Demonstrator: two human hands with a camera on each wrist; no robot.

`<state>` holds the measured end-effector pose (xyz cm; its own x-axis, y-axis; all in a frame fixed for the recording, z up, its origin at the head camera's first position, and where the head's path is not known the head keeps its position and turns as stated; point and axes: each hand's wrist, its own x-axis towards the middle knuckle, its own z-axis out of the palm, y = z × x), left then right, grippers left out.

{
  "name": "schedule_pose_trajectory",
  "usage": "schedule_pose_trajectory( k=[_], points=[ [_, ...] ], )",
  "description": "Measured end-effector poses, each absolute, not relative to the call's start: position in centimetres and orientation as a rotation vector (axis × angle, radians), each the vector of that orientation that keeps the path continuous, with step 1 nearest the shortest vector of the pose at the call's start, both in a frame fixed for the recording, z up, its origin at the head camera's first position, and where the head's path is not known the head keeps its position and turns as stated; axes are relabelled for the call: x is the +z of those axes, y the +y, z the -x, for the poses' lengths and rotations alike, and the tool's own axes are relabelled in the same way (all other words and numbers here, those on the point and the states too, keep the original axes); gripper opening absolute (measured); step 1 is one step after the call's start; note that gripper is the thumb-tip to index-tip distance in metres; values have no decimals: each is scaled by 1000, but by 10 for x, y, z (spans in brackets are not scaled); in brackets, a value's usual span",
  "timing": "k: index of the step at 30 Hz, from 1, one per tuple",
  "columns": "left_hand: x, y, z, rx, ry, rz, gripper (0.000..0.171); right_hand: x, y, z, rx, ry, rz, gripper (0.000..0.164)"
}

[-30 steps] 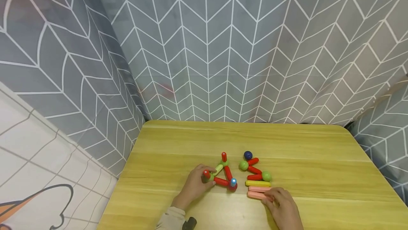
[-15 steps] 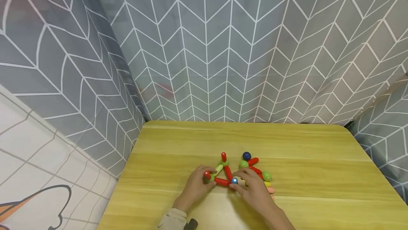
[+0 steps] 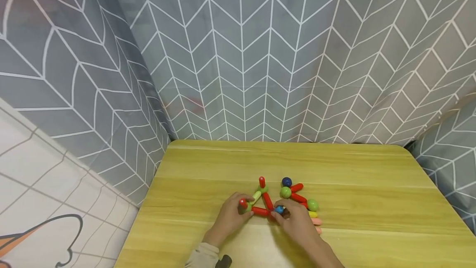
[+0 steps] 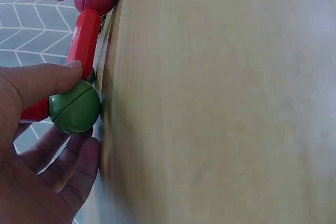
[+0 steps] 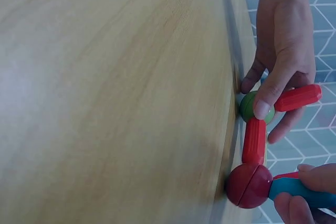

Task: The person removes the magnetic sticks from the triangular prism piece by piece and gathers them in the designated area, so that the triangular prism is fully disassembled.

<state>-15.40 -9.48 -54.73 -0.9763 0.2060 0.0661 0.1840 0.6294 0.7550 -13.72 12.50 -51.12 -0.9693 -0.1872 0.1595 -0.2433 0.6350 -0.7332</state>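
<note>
My left hand holds the near-left green ball of a triangular frame, thumb on top and fingers around its side. A red rod rises from that ball. My right hand pinches a blue rod standing in the dark red ball at the frame's right corner. Between these two balls runs a red rod. Another red rod and a light-green rod lead to the far green ball, which bears an upright red rod.
Right of the frame lie a dark blue ball, a green ball with red rods, and another green ball. A yellow rod and pink rods are partly covered by my right hand. A patterned curtain hangs behind the table.
My right hand has left the pink rods and moved left to the blue rod, whose top now leans further right. The left hand keeps its place on the green ball.
</note>
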Motion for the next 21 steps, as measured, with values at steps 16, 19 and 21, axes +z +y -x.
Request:
schedule_pose_trajectory(
  k=[16,19,21],
  points=[
    [-547,-95,156,1290,2812,-321,34,-525,139,136,1183,-2858,-286,16],
    [-547,-95,156,1288,2812,-319,34,-526,139,136,1172,-2870,-305,15],
    [-547,-95,155,1289,2810,-317,34,-527,138,136,1188,-2880,-290,16]
  ],
)
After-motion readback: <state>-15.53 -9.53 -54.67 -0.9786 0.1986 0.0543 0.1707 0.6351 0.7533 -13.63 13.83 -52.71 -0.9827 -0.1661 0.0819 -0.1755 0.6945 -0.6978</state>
